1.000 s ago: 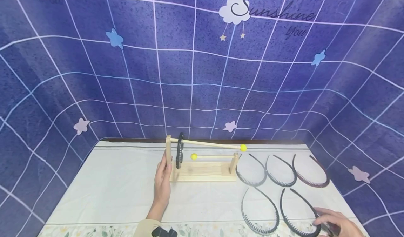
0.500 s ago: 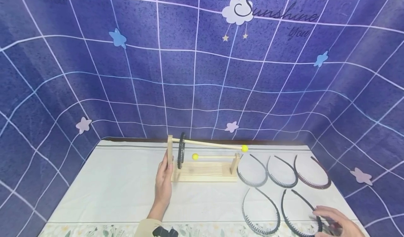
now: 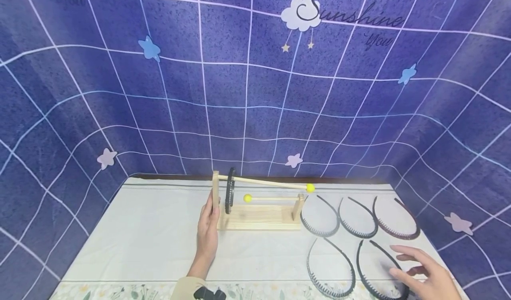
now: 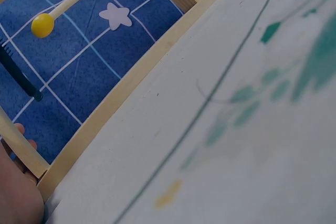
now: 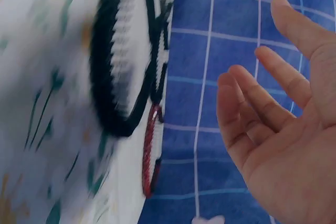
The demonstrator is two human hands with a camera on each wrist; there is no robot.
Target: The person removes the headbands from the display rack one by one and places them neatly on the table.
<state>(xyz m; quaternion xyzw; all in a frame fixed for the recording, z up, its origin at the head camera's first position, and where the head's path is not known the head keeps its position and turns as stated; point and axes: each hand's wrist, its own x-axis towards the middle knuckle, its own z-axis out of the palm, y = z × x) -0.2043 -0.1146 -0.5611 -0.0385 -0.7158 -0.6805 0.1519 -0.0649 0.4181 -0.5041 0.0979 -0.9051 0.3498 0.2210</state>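
Note:
My left hand (image 3: pixel 206 238) grips the left upright (image 3: pixel 215 191) of a wooden rack (image 3: pixel 259 223), thumb in front and fingers behind. A black toothed headband (image 3: pixel 229 193) hangs on the rack's upper rod near that upright. The rod ends in a yellow ball (image 3: pixel 310 188); a lower rod with another yellow ball (image 3: pixel 247 198) points left from the short right upright (image 3: pixel 297 207). On the right, my right hand (image 3: pixel 425 271) hovers with parted fingers and nothing in it, overlapping the right side of a black headband (image 3: pixel 369 284) that lies on the table.
Beside that headband lies a grey one (image 3: pixel 315 282). Behind them, a row holds a grey headband (image 3: pixel 319 233), a dark one (image 3: pixel 361 234) and a dark reddish one (image 3: pixel 399 234). A blue gridded cloth (image 3: pixel 255 91) rises behind and at both sides of the white-covered table (image 3: pixel 139 246).
My right hand has come away from the front right headband's edge, its fingers parting and lifting. The headband stays on the table. My left hand keeps its grip on the rack.

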